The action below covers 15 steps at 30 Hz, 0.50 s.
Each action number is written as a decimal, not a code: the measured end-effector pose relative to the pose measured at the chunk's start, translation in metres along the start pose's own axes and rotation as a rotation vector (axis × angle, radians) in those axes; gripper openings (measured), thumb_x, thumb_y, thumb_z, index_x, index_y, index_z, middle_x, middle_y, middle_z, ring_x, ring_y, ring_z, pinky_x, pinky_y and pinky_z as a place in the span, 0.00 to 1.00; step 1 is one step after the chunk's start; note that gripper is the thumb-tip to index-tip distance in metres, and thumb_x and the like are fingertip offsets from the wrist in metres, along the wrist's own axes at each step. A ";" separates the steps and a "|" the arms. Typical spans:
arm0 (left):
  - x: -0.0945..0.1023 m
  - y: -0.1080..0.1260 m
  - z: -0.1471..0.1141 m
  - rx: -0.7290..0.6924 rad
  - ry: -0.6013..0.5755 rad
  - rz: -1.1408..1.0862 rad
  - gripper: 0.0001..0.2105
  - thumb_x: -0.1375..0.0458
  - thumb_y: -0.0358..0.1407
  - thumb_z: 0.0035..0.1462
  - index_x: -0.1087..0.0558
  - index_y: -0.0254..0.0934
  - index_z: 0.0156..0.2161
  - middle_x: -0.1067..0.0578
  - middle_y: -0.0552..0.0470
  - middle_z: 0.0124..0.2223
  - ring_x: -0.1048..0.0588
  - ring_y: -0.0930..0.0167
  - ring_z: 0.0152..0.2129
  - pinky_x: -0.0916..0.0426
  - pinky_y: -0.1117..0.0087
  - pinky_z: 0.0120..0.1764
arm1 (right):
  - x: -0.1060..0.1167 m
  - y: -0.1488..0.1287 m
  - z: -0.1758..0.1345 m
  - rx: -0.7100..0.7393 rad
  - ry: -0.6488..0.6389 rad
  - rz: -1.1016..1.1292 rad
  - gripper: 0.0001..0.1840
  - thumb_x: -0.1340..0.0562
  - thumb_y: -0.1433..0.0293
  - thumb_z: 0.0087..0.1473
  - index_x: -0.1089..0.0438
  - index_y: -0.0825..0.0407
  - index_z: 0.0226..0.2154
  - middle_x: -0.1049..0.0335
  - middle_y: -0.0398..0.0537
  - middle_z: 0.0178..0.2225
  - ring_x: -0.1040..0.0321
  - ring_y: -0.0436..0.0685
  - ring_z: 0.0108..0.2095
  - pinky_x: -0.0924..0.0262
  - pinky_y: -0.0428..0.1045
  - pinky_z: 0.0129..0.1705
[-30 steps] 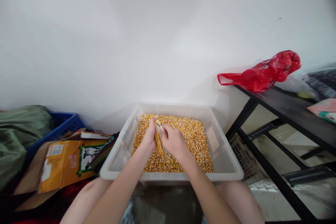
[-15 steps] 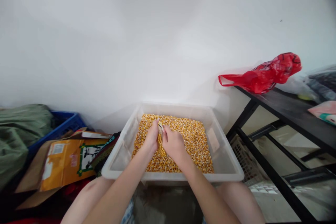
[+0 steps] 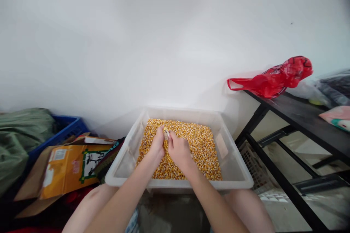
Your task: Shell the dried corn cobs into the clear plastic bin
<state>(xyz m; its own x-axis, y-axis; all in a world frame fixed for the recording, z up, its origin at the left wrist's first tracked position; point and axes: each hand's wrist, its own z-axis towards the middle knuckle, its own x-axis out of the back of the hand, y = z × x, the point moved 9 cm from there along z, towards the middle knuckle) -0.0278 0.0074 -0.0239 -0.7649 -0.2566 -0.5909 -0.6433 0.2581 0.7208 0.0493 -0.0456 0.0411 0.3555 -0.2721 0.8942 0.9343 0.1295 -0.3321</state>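
Observation:
An ear of corn (image 3: 165, 145) is held over a clear plastic tub (image 3: 120, 167) of loose corn kernels (image 3: 195, 142). Wrapped around the cob's left side, my left hand (image 3: 156, 143) is closed on it. My right hand (image 3: 179, 148) is closed in a fist against the cob's right side. A small thin tool (image 3: 166, 131) with a dark tip shows between its thumb and the top of the cob; most of it is hidden by the fingers. Part of the cob looks pale, and yellow kernel rows show lower down.
The tub rests at my knees, against the white wall. On the right stands a black table (image 3: 298, 113) with a red plastic bag (image 3: 273, 80); a white basket (image 3: 254, 167) sits below. To the left are an orange cardboard box (image 3: 69, 167) and a blue crate (image 3: 68, 127).
Both hands stay on the ear of corn over the tub. The right hand and the tool's tip have shifted slightly left at the cob's top.

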 end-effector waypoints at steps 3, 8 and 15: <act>-0.002 -0.002 0.001 0.028 -0.019 -0.002 0.08 0.48 0.37 0.46 0.38 0.36 0.21 0.33 0.57 0.17 0.32 0.75 0.15 0.37 0.76 0.23 | -0.002 0.000 0.000 0.002 -0.007 -0.001 0.17 0.57 0.65 0.58 0.39 0.50 0.43 0.32 0.48 0.25 0.37 0.50 0.24 0.55 0.44 0.27; 0.004 -0.006 0.007 0.036 -0.004 0.003 0.08 0.48 0.37 0.46 0.38 0.36 0.21 0.33 0.57 0.17 0.32 0.76 0.15 0.37 0.76 0.22 | -0.006 0.001 0.000 -0.008 -0.017 -0.002 0.16 0.57 0.65 0.57 0.38 0.49 0.41 0.33 0.47 0.25 0.37 0.52 0.24 0.54 0.44 0.26; 0.005 -0.007 0.005 0.023 0.004 0.028 0.07 0.48 0.36 0.46 0.37 0.36 0.22 0.33 0.57 0.16 0.32 0.75 0.15 0.37 0.76 0.22 | -0.007 0.003 -0.002 -0.034 0.008 0.007 0.17 0.58 0.65 0.57 0.38 0.50 0.38 0.33 0.47 0.24 0.38 0.52 0.24 0.54 0.45 0.27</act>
<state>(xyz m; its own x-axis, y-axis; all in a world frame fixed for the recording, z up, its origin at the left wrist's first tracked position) -0.0274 0.0091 -0.0337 -0.7826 -0.2530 -0.5688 -0.6221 0.2864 0.7286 0.0499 -0.0448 0.0333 0.3622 -0.2787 0.8895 0.9321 0.0994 -0.3484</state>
